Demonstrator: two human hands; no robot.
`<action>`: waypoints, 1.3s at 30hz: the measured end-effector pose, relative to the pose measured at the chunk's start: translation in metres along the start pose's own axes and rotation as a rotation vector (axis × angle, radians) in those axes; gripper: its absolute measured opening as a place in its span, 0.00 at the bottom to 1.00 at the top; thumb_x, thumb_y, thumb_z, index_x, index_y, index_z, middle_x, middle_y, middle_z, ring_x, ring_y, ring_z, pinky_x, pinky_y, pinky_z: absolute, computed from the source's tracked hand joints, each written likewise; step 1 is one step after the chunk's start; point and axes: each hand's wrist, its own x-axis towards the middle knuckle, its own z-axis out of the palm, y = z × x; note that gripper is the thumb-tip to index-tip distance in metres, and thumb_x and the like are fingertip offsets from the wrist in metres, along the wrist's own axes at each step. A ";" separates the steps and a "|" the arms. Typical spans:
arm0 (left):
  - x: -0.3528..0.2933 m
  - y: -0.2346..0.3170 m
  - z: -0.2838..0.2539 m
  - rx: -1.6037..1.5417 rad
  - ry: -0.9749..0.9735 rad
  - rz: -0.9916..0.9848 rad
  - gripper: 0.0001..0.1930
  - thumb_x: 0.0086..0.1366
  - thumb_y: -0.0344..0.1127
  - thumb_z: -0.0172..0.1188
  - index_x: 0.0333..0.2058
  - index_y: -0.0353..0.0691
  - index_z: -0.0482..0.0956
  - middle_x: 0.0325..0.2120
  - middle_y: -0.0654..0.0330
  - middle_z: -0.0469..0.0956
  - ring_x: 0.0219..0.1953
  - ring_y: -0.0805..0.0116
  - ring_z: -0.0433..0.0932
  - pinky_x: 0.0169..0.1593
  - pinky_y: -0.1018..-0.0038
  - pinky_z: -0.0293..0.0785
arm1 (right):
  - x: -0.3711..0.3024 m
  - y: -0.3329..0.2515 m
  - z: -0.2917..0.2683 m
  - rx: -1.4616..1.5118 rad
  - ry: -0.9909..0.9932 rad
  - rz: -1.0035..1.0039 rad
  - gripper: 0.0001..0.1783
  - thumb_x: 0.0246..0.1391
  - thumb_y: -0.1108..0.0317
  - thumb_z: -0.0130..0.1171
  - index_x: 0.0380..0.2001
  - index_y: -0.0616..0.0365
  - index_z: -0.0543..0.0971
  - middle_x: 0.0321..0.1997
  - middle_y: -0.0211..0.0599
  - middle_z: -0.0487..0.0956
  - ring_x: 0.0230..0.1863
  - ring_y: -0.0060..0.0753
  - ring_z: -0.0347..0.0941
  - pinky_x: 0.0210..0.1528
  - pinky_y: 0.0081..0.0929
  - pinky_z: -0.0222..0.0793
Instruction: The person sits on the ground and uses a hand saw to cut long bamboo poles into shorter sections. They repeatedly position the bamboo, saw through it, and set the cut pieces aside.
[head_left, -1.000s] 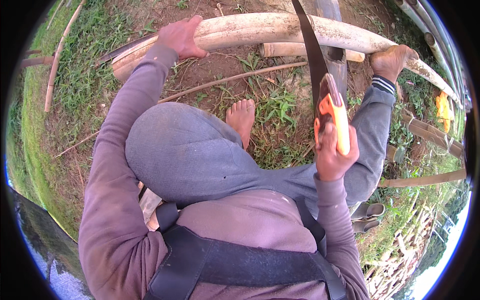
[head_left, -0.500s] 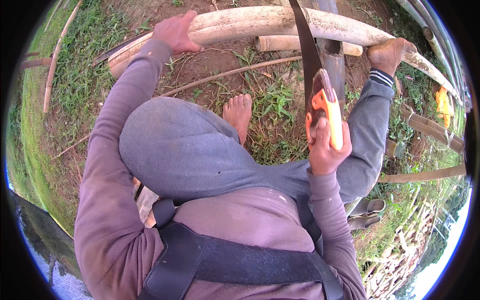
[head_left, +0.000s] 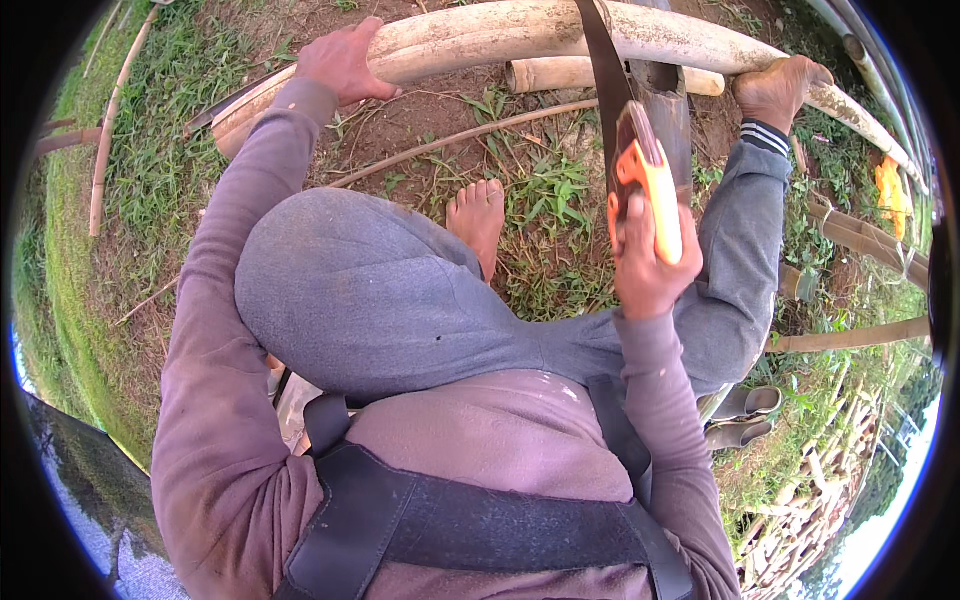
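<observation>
A long pale bamboo pole (head_left: 480,38) lies across the far side in front of me. My left hand (head_left: 343,62) is wrapped over it close to its cut left end, thumb on the near side. In my right hand (head_left: 653,255) is a handsaw (head_left: 655,190) with an orange handle, fingers closed round the grip. Its dark blade points away from me and crosses the pole near the middle; the far tip leaves the view. My right-side foot (head_left: 778,92) presses on the pole farther right. How deep the teeth sit cannot be made out.
A dark, hollow-ended bamboo post (head_left: 668,125) and a shorter bamboo piece (head_left: 555,75) lie under the pole. My other bare foot (head_left: 475,225) rests on grassy soil. At right are an orange-yellow bag (head_left: 892,198), boots (head_left: 745,415) and a heap of bamboo offcuts (head_left: 815,500).
My right hand and the saw have moved a little away from me, along the blade's line. My left hand stays on the pole at nearly the same spot.
</observation>
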 end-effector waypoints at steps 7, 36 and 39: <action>-0.003 -0.006 -0.003 -0.062 -0.046 0.017 0.56 0.42 0.63 0.78 0.69 0.49 0.66 0.57 0.47 0.80 0.57 0.44 0.80 0.60 0.54 0.77 | 0.098 -0.007 0.053 -0.102 -0.088 -0.163 0.20 0.66 0.61 0.68 0.50 0.66 0.77 0.34 0.31 0.82 0.28 0.14 0.75 0.28 0.17 0.72; -0.004 -0.010 -0.023 -0.055 -0.063 0.028 0.50 0.44 0.54 0.78 0.65 0.43 0.67 0.54 0.47 0.80 0.54 0.45 0.81 0.55 0.53 0.80 | 0.059 -0.050 0.021 -0.069 -0.107 -0.049 0.11 0.72 0.65 0.61 0.45 0.63 0.77 0.24 0.26 0.76 0.21 0.12 0.69 0.21 0.15 0.65; -0.011 -0.009 0.003 -0.064 -0.069 0.048 0.50 0.43 0.54 0.77 0.65 0.43 0.67 0.54 0.47 0.80 0.54 0.45 0.82 0.56 0.53 0.80 | -0.035 -0.071 -0.053 -0.028 -0.124 0.046 0.13 0.69 0.71 0.61 0.51 0.66 0.73 0.29 0.31 0.79 0.20 0.13 0.68 0.24 0.16 0.66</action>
